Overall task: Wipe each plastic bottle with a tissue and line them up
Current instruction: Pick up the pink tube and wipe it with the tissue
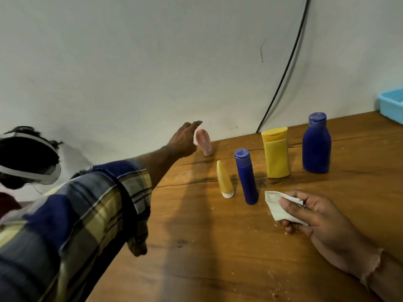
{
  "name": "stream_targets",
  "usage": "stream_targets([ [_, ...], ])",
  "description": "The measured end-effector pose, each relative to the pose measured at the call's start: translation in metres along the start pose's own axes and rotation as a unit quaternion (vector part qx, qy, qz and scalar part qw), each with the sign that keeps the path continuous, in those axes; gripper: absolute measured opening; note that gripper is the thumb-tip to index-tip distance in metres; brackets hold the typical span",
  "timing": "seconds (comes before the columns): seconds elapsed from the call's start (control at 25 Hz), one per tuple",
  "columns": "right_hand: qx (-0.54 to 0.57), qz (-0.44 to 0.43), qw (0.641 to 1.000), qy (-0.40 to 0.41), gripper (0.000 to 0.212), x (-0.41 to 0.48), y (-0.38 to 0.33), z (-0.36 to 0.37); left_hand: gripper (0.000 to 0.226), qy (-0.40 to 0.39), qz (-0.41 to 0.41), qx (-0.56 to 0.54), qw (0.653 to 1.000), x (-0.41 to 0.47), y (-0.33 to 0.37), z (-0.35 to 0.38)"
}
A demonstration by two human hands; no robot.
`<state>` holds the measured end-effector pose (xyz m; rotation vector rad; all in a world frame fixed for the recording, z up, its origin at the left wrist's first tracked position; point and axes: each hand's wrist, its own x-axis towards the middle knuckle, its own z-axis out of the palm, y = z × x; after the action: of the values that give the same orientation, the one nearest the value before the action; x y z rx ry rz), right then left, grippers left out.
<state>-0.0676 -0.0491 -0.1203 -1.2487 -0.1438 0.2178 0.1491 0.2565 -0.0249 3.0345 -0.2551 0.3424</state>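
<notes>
Several plastic bottles stand on the wooden table (218, 247). A small pink tube (204, 142) stands cap-down near the back left edge. My left hand (184, 139) is stretched out just left of it, fingers apart, holding nothing. In a rough row to the right stand a small yellow tube (224, 179), a slim blue bottle (246, 176), a yellow bottle (276, 153) and a wide blue bottle (316, 143). My right hand (316, 214) rests on the table in front of them, gripping a folded white tissue (277, 205).
A white wall rises right behind the table, with a black cable (285, 68) running down it to the table's back edge. A light blue plastic basket (391, 106) sits at the far right edge. Another person's head with a headband shows at the far left.
</notes>
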Motion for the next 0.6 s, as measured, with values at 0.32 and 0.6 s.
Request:
stream_targets([
  [0.32, -0.009, 0.003, 1.0, -0.007, 0.017, 0.0, -0.003, 0.002, 0.063, -0.074, 0.134, 0.128, 0.98, 0.044, -0.017, 0.002],
  [0.6, -0.009, 0.014, 1.0, 0.003, 0.025, 0.0, -0.002, 0.001, 0.058, -0.025, -0.007, -0.075, 0.997, -0.01, -0.032, 0.012],
])
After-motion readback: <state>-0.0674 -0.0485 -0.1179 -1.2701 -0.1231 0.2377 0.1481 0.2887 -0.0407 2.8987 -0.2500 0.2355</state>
